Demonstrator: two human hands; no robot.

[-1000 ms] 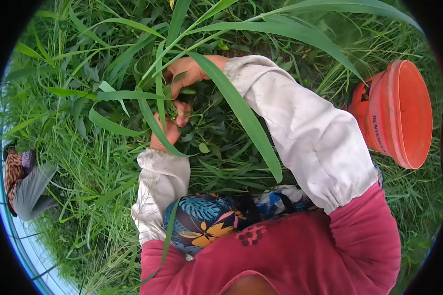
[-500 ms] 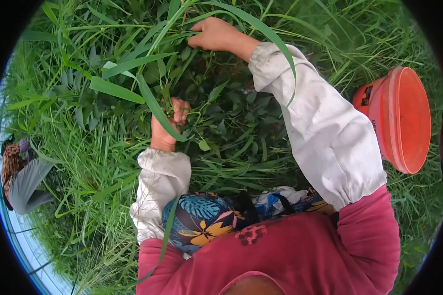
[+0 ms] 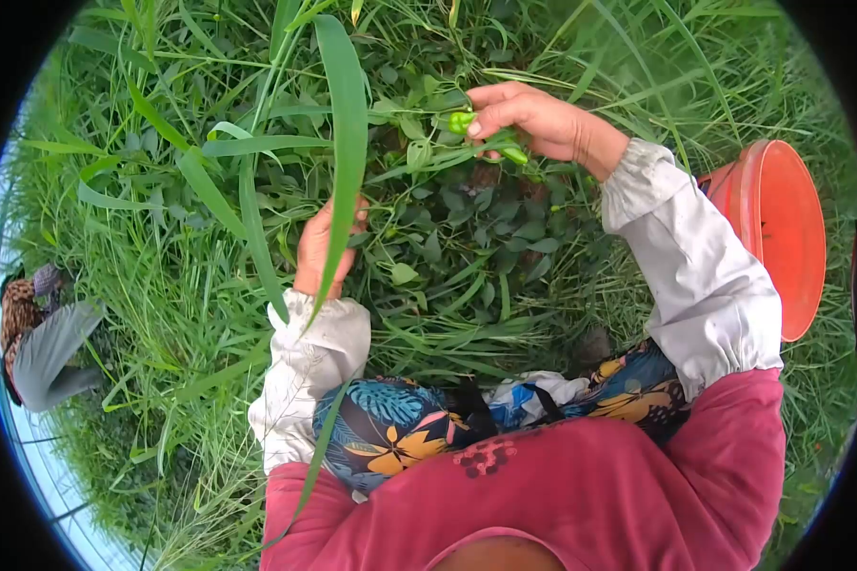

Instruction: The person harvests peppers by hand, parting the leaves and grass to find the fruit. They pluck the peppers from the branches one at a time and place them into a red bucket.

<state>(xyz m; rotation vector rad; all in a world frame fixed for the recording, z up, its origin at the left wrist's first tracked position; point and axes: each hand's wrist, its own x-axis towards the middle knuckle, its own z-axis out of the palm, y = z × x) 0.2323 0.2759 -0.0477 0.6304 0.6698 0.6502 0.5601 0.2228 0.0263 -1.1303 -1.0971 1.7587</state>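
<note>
Between the thumb and fingers of my right hand [image 3: 543, 122] is a bright green pepper [image 3: 461, 123]. A second, slimmer green pepper [image 3: 514, 155] shows below the same hand's fingers. Lower and to the left, my left hand [image 3: 312, 249] is closed at the leafy pepper plant [image 3: 405, 274], its fingers curled around stems. A broad grass blade [image 3: 345, 143] crosses in front of it and hides part of the fingers. Both forearms wear white sleeve covers.
An orange-red bucket [image 3: 792, 238] lies tilted in the grass at the right, its opening facing right. Tall grass [image 3: 181, 314] surrounds the plants. Another person [image 3: 52, 343] is bent over at the far left.
My right hand has moved right and slightly down out of the foliage, and green peppers now show in it. The left hand stays near the stems; the grass blades have shifted.
</note>
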